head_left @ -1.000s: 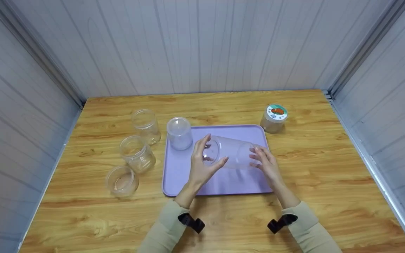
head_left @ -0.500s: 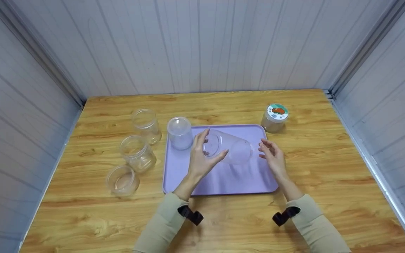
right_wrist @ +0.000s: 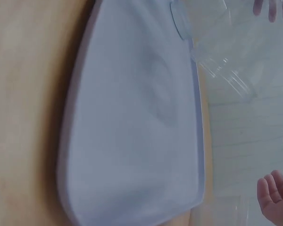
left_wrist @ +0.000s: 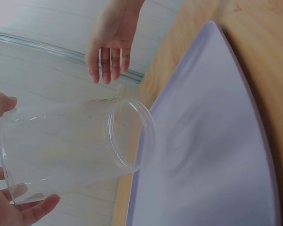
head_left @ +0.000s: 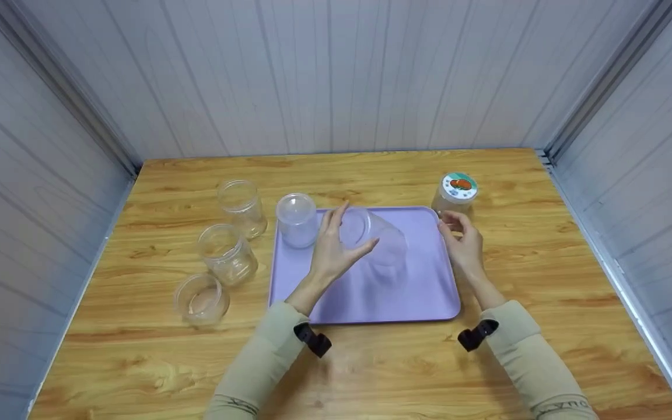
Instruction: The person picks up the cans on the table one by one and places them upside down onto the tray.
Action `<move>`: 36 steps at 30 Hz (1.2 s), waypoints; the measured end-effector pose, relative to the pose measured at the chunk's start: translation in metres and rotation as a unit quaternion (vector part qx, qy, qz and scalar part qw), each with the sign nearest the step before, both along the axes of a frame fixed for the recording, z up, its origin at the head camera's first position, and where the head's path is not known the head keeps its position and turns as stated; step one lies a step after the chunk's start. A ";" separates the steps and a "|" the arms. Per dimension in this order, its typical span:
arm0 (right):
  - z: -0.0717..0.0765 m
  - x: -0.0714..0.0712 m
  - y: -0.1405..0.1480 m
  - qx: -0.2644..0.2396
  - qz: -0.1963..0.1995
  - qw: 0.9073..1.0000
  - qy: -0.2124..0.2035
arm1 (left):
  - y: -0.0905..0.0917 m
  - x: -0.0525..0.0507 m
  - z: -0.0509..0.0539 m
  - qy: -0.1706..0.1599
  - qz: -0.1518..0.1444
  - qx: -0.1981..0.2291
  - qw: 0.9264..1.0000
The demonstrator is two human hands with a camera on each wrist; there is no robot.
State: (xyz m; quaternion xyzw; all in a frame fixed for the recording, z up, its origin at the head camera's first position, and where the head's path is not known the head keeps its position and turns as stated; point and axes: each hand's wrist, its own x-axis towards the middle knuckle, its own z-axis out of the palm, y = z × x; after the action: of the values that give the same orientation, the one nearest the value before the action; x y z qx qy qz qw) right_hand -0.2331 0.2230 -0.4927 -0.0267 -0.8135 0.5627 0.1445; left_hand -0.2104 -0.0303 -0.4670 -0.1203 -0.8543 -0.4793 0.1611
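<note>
My left hand (head_left: 334, 251) grips a large clear jar (head_left: 387, 240) by its base end, fingers and thumb spread around it, tilted above the purple tray (head_left: 417, 297). In the left wrist view the open rim of the jar (left_wrist: 132, 134) points away from that hand. My right hand (head_left: 464, 245) is off the jar, fingers loosely bent, at the tray's right edge, just in front of a small jar with a printed lid (head_left: 458, 188). Whether its fingertips touch that small jar I cannot tell.
An upright clear jar (head_left: 298, 221) stands at the tray's back left corner. Left of the tray on the wooden table (head_left: 137, 350) stand two clear jars (head_left: 242, 213) (head_left: 231, 259) and a low clear container (head_left: 202, 300). Panelled walls (head_left: 336, 76) enclose the table.
My right hand has let go of the big jar and moved right and back toward the small lidded jar. The big jar, in my left hand, has swung its rim end toward the left and front.
</note>
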 end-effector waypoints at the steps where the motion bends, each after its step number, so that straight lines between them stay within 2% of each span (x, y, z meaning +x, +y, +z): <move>1: 0.002 -0.002 0.000 0.003 -0.002 1.000 0.009 | -0.001 -0.002 0.001 -0.001 0.000 -0.006 1.000; 6: 0.008 -0.014 0.004 0.032 -0.010 0.999 0.031 | -0.005 -0.011 0.008 -0.020 0.009 -0.036 0.999; 10: 0.011 -0.024 0.009 0.050 -0.015 0.998 0.031 | -0.007 -0.018 0.012 -0.035 0.011 -0.056 0.998; 17: 0.014 -0.040 0.016 0.102 -0.028 0.994 0.036 | -0.010 -0.028 0.016 -0.043 0.013 -0.080 0.996; 24: 0.014 -0.054 0.026 0.124 -0.044 0.990 0.047 | -0.009 -0.038 0.017 -0.064 0.010 -0.116 0.991; 30: 0.010 -0.059 0.034 0.149 -0.044 0.987 0.046 | -0.007 -0.046 0.018 -0.090 0.011 -0.146 0.985; 36: 0.006 -0.066 0.039 0.176 -0.049 0.983 0.017 | -0.004 -0.053 0.020 -0.104 0.011 -0.181 0.978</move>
State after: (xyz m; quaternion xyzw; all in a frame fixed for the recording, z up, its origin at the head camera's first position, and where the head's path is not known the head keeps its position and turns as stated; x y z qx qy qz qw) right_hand -0.2987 0.2623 -0.4871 -0.0313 -0.8948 0.4034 0.1886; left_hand -0.2631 -0.0339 -0.4468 -0.0876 -0.9404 -0.3245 0.0517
